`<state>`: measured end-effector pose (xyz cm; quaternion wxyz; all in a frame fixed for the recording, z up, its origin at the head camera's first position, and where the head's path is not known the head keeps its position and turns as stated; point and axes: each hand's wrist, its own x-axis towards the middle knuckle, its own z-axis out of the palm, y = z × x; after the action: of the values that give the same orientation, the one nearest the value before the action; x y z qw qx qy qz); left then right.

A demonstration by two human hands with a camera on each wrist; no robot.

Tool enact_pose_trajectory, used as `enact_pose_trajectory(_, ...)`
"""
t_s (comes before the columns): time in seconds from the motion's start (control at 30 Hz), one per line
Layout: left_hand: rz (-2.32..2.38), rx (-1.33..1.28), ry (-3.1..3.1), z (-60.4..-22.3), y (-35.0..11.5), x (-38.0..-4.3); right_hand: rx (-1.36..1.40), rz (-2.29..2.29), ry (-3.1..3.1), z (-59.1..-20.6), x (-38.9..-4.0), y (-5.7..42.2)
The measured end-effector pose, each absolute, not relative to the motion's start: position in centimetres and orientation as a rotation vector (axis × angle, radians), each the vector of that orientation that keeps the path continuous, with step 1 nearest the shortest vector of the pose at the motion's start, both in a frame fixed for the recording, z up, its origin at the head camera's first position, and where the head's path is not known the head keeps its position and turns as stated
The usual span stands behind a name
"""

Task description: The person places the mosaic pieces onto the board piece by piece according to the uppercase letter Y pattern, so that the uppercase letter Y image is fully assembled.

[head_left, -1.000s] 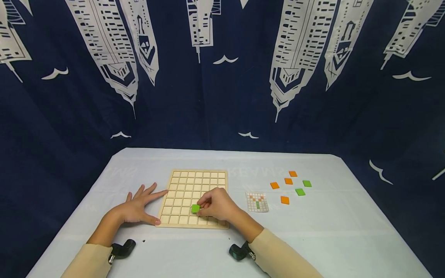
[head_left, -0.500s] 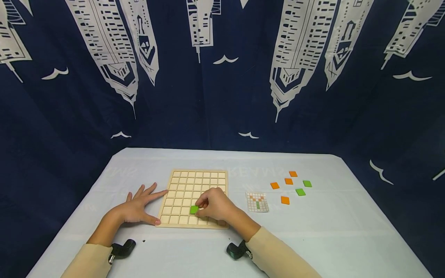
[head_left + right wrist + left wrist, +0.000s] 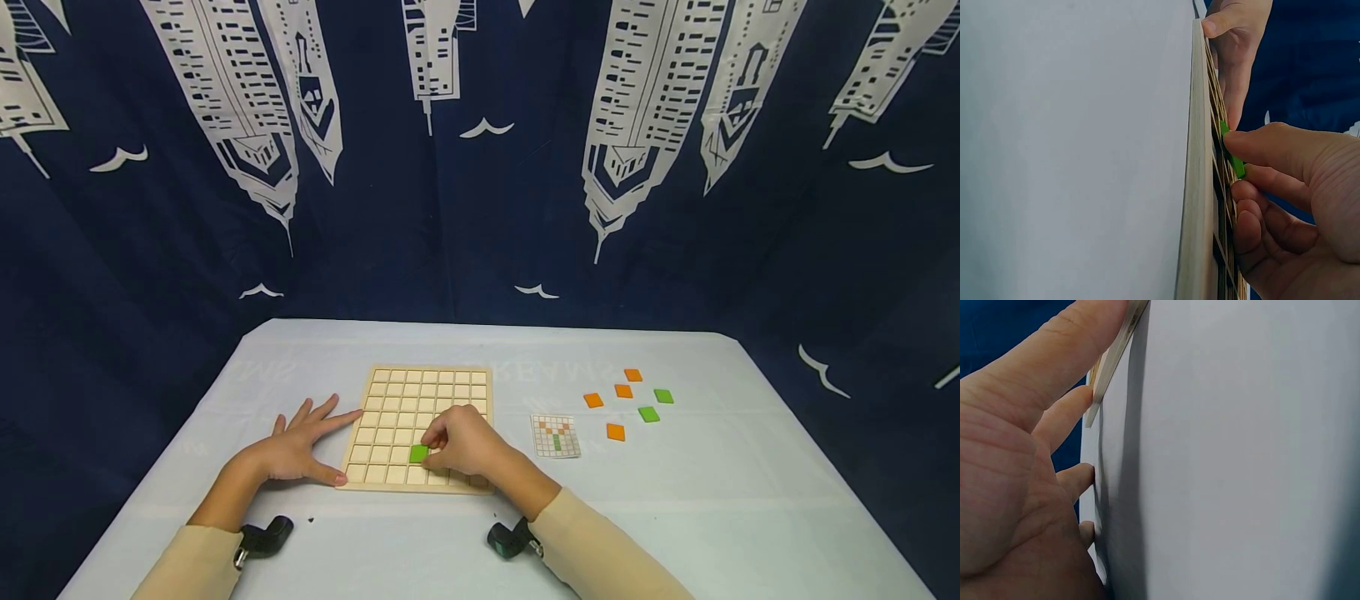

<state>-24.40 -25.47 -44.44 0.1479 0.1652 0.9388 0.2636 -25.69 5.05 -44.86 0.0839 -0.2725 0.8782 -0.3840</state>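
A wooden board [image 3: 386, 412] with a grid of square recesses lies on the white table. Spread wide, my left hand [image 3: 296, 448] touches its left edge, the thumb at the near corner and the index finger farther up. My right hand [image 3: 474, 442] pinches a small green square tile [image 3: 418, 453] between thumb and fingers, at a recess in the lower middle of the grid. In the right wrist view the tile [image 3: 1237, 164] stands slightly tilted at the grid's surface, with the other fingers curled beneath.
Right of the board lies a small card [image 3: 555, 437] printed with a coloured grid pattern. Beyond it are scattered several orange tiles [image 3: 616, 432] and two green tiles [image 3: 648, 414]. A dark blue curtain [image 3: 480, 208] hangs behind the table [image 3: 712, 517].
My right hand has shifted slightly left and towards me, bringing the green tile down onto the grid recess. The left hand has stayed in place.
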Motion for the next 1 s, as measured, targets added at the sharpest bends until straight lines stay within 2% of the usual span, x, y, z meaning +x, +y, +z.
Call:
enact_pose_trajectory(0.53, 0.750, 0.469, 2.700, -44.3, -25.3, -24.5, -0.838, -1.134, 2.624, -44.6, -25.7, 5.4)
enact_pose_trajectory(1.0, 0.748, 0.477, 2.706, -44.5, -25.5, -24.5, -0.856, -1.287, 2.606, -45.1, -25.7, 7.7)
